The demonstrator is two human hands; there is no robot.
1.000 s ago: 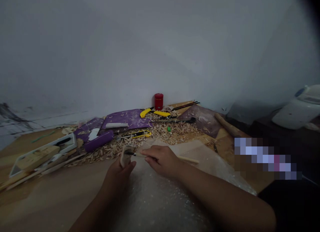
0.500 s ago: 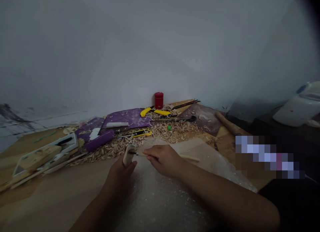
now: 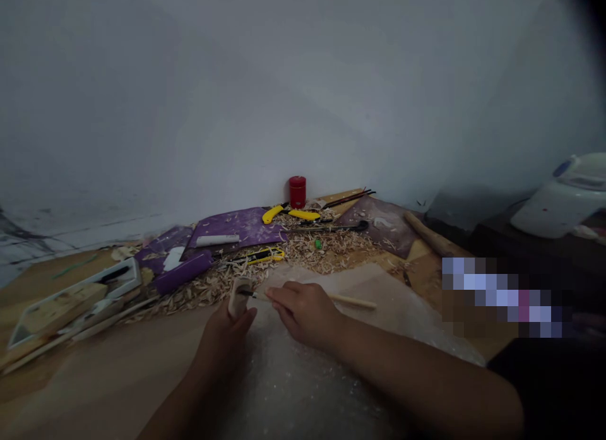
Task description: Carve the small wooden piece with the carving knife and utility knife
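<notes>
A small pale wood block [image 3: 238,298] is gripped by my left hand [image 3: 225,339], whose fingers are wrapped round it with the thumb out to the right. My right hand [image 3: 303,314] is closed on a carving tool [image 3: 353,301] with a long pale wooden handle, which sticks out past the hand to the right. The tool's dark metal tip reaches the right face of the block, which looks hollowed there; the exact contact is too small to tell. Bubble wrap [image 3: 303,389] spreads under both hands. Curled wood shavings [image 3: 322,255] lie thickly beyond them.
A white tray [image 3: 19,336] with wood pieces lies left. Purple sheets [image 3: 227,225], a purple roll [image 3: 184,271], a yellow cutter [image 3: 265,255], yellow-handled tools [image 3: 303,215] and a red canister [image 3: 297,192] stand or lie toward the wall. A thick wooden stick [image 3: 435,235] lies right.
The camera view has shifted slightly. The block's hollowed face is turned a little more toward me, and the tool's tip still meets it. Both hands keep their holds.
</notes>
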